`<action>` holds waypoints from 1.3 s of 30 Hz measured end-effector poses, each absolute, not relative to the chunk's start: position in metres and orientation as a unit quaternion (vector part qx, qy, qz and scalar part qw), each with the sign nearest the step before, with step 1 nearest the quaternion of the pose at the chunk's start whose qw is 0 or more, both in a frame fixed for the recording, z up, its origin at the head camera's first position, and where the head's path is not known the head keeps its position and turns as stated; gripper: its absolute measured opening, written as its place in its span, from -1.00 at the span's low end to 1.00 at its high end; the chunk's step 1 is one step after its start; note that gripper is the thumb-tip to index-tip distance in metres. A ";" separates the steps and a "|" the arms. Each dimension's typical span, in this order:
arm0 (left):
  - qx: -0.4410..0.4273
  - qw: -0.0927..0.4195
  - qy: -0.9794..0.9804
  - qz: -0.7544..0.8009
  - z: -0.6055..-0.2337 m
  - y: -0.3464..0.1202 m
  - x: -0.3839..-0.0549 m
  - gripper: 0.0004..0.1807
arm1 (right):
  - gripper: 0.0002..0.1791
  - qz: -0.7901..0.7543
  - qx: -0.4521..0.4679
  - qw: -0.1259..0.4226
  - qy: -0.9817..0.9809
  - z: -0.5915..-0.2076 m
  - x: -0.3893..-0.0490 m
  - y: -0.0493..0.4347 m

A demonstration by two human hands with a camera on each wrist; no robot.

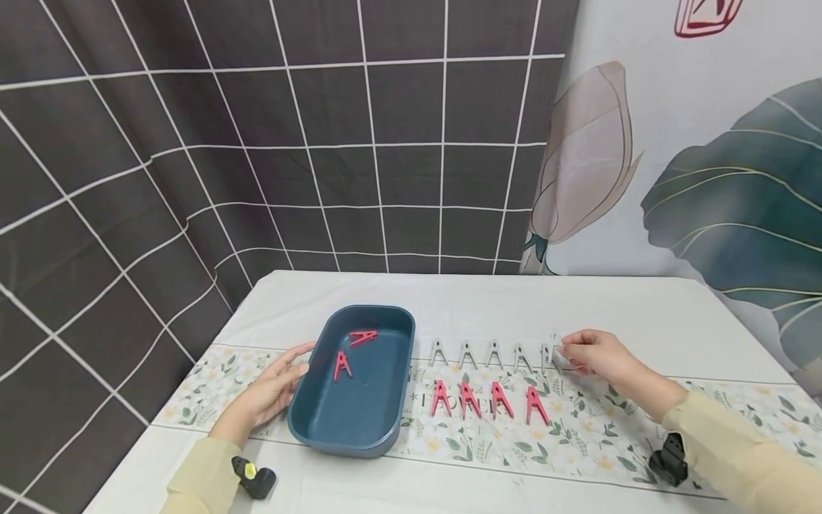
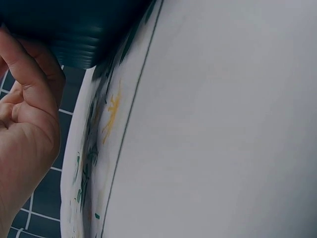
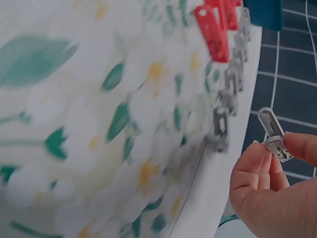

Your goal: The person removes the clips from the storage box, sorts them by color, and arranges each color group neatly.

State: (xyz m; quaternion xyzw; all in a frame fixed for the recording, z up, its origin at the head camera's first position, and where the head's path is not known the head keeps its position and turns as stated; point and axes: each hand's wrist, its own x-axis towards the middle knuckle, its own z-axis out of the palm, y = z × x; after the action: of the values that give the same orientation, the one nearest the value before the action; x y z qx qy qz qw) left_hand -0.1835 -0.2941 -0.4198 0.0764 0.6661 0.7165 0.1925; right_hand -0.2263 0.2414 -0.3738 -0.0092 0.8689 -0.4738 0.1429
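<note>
A grey clothespin (image 3: 270,122) is pinched between the thumb and fingers of my right hand (image 1: 594,355), at the right end of a row of grey clothespins (image 1: 467,353). Below that row stands a second row of several pink clothespins (image 1: 498,400). My left hand (image 1: 276,385) lies against the left side of a blue rectangular basin (image 1: 352,451), its fingers loosely bent at the wall. Inside the basin are two pink clothespins, one upright on the left (image 1: 342,365) and one lying sideways (image 1: 363,337). The left wrist view shows the left hand (image 2: 29,104) beside the basin's underside.
A white table (image 1: 632,307) carries a floral printed band (image 1: 597,442) across its middle. Behind it hang a dark grid-patterned curtain (image 1: 404,171) and a white cloth with large leaves (image 1: 738,193). Black wrist devices (image 1: 670,460) sit at both sleeves.
</note>
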 end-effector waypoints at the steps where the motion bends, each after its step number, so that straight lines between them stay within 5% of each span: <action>1: 0.076 0.193 0.667 0.716 -0.420 -0.294 -0.184 -0.50 | -0.54 -0.472 -0.008 0.142 0.870 -0.375 -0.227 0.244; 39: 0.069 0.189 0.669 0.715 -0.419 -0.291 -0.184 -0.42 | -0.59 -0.395 0.029 0.159 0.905 -0.397 -0.239 0.272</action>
State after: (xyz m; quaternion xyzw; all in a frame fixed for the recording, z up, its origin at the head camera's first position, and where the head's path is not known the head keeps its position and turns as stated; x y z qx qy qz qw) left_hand -0.1844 -0.2906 -0.4188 0.0688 0.6694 0.7151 0.1894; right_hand -0.2393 0.2723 -0.3972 0.0294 0.9046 -0.3945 0.1585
